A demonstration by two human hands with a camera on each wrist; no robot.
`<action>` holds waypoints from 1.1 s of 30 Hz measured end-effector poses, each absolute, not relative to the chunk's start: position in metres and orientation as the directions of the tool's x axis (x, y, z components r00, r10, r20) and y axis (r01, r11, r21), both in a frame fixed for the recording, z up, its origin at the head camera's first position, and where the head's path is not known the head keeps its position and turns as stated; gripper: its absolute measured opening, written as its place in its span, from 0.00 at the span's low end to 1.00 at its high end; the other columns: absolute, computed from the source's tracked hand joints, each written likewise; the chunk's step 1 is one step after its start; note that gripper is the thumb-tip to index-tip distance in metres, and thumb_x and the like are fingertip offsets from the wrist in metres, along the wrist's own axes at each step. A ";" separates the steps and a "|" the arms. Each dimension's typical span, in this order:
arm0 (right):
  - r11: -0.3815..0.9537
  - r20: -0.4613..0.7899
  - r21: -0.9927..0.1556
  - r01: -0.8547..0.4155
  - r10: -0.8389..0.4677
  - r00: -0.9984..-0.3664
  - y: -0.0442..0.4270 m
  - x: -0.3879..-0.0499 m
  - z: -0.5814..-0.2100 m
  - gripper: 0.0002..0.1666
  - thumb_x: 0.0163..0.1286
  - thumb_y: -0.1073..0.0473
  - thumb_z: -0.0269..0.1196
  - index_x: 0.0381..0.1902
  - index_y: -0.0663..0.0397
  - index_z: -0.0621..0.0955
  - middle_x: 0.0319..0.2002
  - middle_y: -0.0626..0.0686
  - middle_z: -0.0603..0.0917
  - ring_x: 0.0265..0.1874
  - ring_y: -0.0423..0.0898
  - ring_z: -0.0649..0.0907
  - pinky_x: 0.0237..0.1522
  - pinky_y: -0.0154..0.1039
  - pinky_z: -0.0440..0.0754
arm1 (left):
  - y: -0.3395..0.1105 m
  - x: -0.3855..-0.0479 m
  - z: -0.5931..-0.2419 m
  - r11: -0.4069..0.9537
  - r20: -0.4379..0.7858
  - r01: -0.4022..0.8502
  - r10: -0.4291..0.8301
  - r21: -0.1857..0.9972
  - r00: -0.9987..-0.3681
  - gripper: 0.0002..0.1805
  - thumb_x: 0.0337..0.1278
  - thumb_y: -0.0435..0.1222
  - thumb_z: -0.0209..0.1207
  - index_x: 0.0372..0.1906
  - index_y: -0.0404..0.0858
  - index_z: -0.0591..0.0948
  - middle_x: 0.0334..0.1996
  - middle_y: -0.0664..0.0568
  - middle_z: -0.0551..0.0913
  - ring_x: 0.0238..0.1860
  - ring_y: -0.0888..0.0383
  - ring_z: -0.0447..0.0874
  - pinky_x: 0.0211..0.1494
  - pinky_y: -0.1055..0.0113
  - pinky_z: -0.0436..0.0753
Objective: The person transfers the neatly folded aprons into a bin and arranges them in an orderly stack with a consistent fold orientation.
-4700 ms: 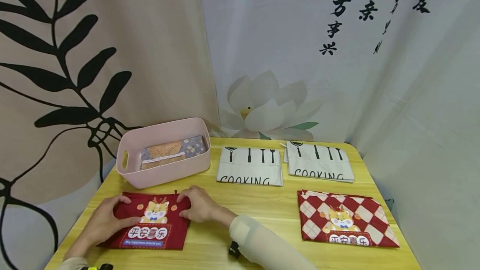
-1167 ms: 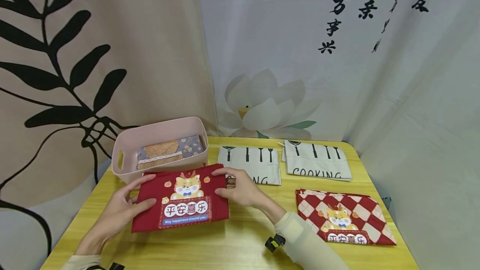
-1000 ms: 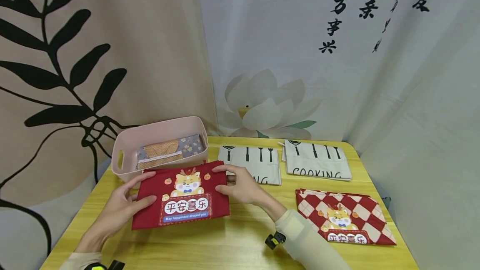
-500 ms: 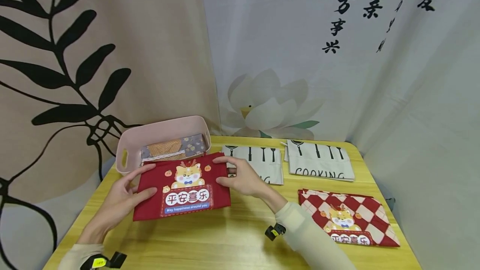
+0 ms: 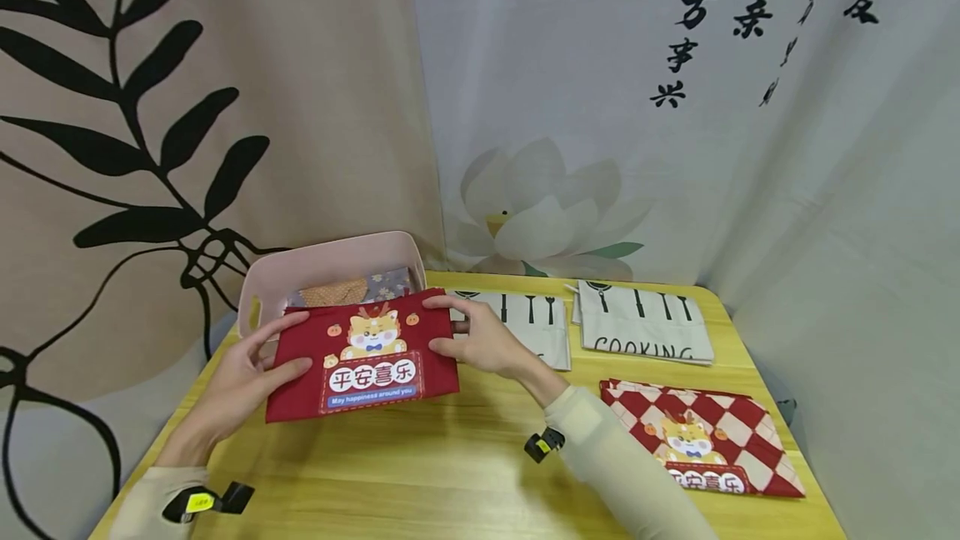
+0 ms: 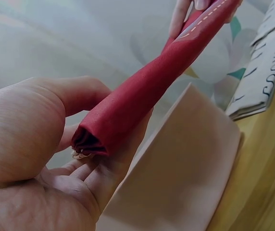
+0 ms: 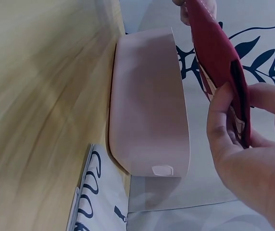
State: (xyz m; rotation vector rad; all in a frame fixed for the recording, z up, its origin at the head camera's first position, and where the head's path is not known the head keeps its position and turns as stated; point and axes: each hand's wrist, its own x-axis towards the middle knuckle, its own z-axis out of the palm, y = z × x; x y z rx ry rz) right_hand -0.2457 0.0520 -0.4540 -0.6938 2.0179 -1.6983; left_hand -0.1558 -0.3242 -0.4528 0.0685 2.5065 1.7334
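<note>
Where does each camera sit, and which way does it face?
Head: worn on the head, facing forward and down at the folded red printed cloth and yellow wooden table; left hand, right hand and sleeves show.
Left wrist: on that wrist, facing along the cloth; left hand near, right hand partly beyond.
Right wrist: on that wrist, facing the cloth and pink rectangular plastic bin; right hand near, left hand partly beyond.
Both wrist views share cloth and bin.

Yellow wood-grained table [image 5: 405,473] before beige hanging cloth [image 5: 337,107] with black leaves [image 5: 198,128] and paler hanging cloth [image 5: 555,48] with lotus print [image 5: 551,227].
</note>
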 end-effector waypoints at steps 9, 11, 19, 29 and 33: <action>0.167 -0.014 -0.979 -0.115 -0.621 -0.783 0.046 -0.257 -0.447 0.41 0.79 0.62 0.72 0.84 0.41 0.73 0.79 0.62 0.75 0.69 0.63 0.87 0.55 0.53 0.97 | -0.327 -0.165 -0.450 0.353 -0.035 -0.005 0.077 0.936 -0.996 0.43 0.82 0.41 0.68 0.91 0.50 0.62 0.77 0.23 0.74 0.49 0.68 0.95 0.48 0.59 0.98; 0.177 -0.014 -0.977 -0.121 -0.617 -0.787 0.045 -0.260 -0.447 0.41 0.78 0.61 0.72 0.85 0.40 0.73 0.81 0.61 0.73 0.72 0.65 0.85 0.56 0.53 0.97 | -0.328 -0.168 -0.450 0.354 -0.039 -0.011 0.073 0.935 -0.997 0.43 0.82 0.41 0.68 0.92 0.51 0.61 0.77 0.23 0.73 0.49 0.68 0.94 0.49 0.59 0.98; 0.180 -0.018 -0.976 -0.119 -0.619 -0.785 0.038 -0.270 -0.445 0.45 0.79 0.64 0.70 0.87 0.38 0.69 0.84 0.60 0.70 0.76 0.66 0.82 0.60 0.54 0.96 | -0.332 -0.177 -0.448 0.381 -0.077 -0.053 0.046 0.923 -0.996 0.45 0.82 0.45 0.68 0.93 0.55 0.59 0.80 0.24 0.70 0.50 0.67 0.93 0.50 0.61 0.97; 0.142 -0.025 -0.987 -0.079 -0.614 -0.789 0.027 -0.284 -0.444 0.46 0.79 0.69 0.67 0.89 0.40 0.68 0.83 0.61 0.71 0.76 0.63 0.83 0.63 0.55 0.95 | -0.337 -0.186 -0.445 0.379 -0.063 -0.046 0.035 0.924 -0.997 0.44 0.83 0.44 0.67 0.93 0.56 0.60 0.84 0.28 0.60 0.51 0.66 0.91 0.50 0.61 0.98; 0.133 -0.020 -0.988 -0.075 -0.602 -0.798 0.023 -0.288 -0.444 0.45 0.80 0.69 0.67 0.89 0.41 0.68 0.83 0.61 0.71 0.75 0.62 0.83 0.64 0.55 0.94 | -0.339 -0.191 -0.444 0.390 -0.049 -0.037 0.021 0.920 -0.999 0.43 0.83 0.45 0.66 0.92 0.56 0.61 0.85 0.31 0.58 0.51 0.66 0.90 0.50 0.61 0.97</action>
